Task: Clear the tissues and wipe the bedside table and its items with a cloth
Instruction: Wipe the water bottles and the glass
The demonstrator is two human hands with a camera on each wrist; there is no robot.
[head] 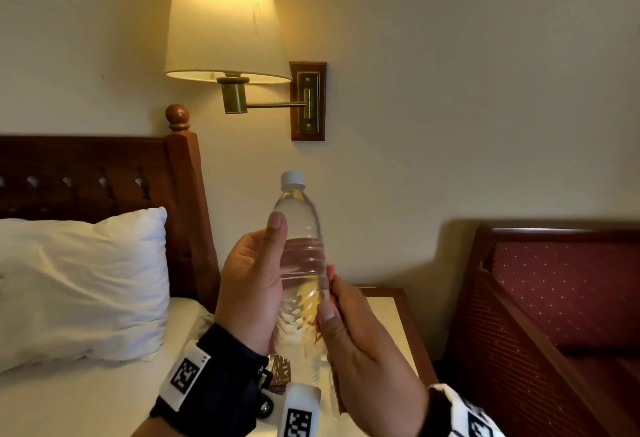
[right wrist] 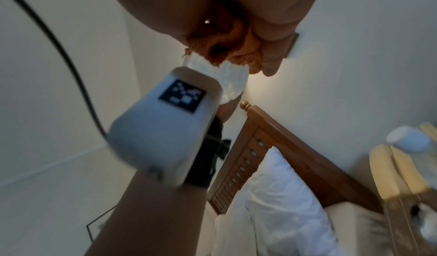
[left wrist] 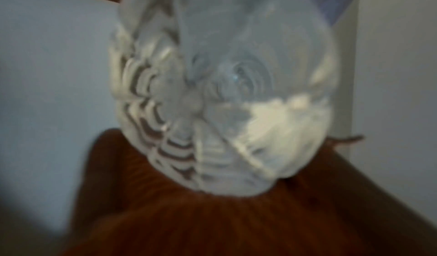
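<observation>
A clear water bottle [head: 301,256] with a white cap stands upright in the air above the bedside table [head: 393,315]. My left hand [head: 258,281] grips its left side, thumb up along the shoulder. My right hand [head: 349,332] presses an orange cloth [head: 331,272] against the bottle's right side, pinching the cloth in curled fingers. In the left wrist view the bottle's ribbed base [left wrist: 224,101] fills the blurred frame. The right wrist view shows the bunched orange cloth [right wrist: 227,41] in my right hand, just above the bottle [right wrist: 227,84]. No tissues are in view.
A lit wall lamp [head: 221,17] hangs above. The dark wooden headboard [head: 86,173] and a white pillow [head: 79,281] are at the left, and a red upholstered seat [head: 554,298] is at the right. A brown packet [head: 281,369] lies on the table under my hands.
</observation>
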